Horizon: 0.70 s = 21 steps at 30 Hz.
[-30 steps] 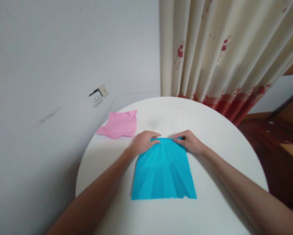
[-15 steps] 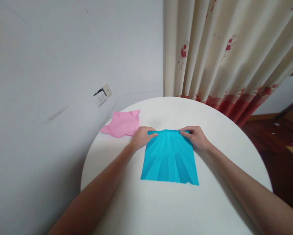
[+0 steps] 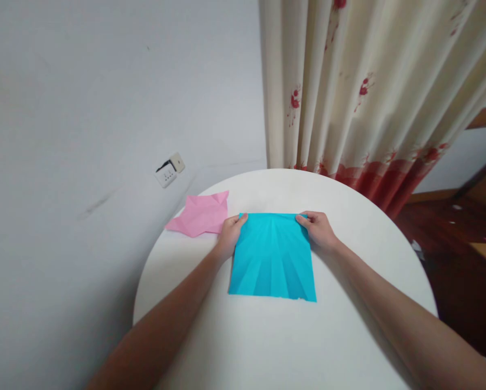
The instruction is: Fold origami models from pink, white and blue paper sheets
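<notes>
Head view: blue creased paper (image 3: 272, 257) lies flat on the round white table (image 3: 348, 336), its far corners pinched between thumb and fingers, the left hand (image 3: 229, 233) at the far left corner and the right hand (image 3: 318, 230) at the far right corner, so the sheet spreads from the grips toward the person. Pink crumpled paper (image 3: 200, 215) rests just beyond the left hand, near the table's edge. Compared with half a second ago, the sheet's far edge, then gathered and arched, is pulled straight and the hands sit wider apart.
</notes>
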{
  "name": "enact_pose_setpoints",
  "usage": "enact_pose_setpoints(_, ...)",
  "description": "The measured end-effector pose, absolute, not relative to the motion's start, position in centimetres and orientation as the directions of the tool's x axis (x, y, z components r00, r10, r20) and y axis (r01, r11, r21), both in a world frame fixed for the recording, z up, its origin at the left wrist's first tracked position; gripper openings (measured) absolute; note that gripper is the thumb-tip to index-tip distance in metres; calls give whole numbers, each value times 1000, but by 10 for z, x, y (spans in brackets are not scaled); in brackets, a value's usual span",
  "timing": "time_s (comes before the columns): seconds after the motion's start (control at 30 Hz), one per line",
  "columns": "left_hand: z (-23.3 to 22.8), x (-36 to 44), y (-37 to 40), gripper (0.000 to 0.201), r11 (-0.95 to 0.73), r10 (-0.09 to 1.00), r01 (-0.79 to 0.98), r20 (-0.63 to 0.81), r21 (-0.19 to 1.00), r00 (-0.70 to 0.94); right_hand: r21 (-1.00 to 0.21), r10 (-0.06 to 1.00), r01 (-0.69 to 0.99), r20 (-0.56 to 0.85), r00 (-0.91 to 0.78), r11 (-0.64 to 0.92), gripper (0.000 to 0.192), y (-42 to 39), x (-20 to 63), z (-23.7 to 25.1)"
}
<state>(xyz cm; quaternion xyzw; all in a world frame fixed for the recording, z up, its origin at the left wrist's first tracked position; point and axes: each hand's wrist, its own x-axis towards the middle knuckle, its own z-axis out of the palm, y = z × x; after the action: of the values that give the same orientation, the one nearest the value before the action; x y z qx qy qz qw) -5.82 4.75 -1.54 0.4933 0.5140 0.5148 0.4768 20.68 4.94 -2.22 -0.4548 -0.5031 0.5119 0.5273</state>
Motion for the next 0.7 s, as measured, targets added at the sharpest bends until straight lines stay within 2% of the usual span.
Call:
enact_pose_setpoints(0.2,-19,-57,48,43,-65,989,45,70,997,-128,-993,999,-105,45,23,47,36,49,200,-20)
enact_pose_setpoints(0.3,-17,-56,48,36,-121,980,86,132,989,-146,-993,991,14,117,71,116,33,50,201,-20)
enact_pose_setpoints(0.4,-13,-55,48,43,-243,951,171,269,955,-152,-971,972,114,221,83,211,43,51,205,-20)
enact_pose_setpoints(0.43,-12,-55,48,39,-279,940,209,311,937,-139,-966,967,110,242,74,233,45,51,207,-20)
enact_pose_setpoints(0.5,-9,-56,48,22,-321,929,287,359,903,-89,-961,961,79,271,57,266,38,53,209,-21)
enact_pose_setpoints(0.6,-5,-56,48,23,-340,930,358,368,870,-12,-948,948,90,311,65,304,27,57,214,-24)
enact_pose_setpoints(0.7,-3,-56,47,31,-310,948,321,316,895,33,-946,947,98,317,60,310,29,61,218,-25)
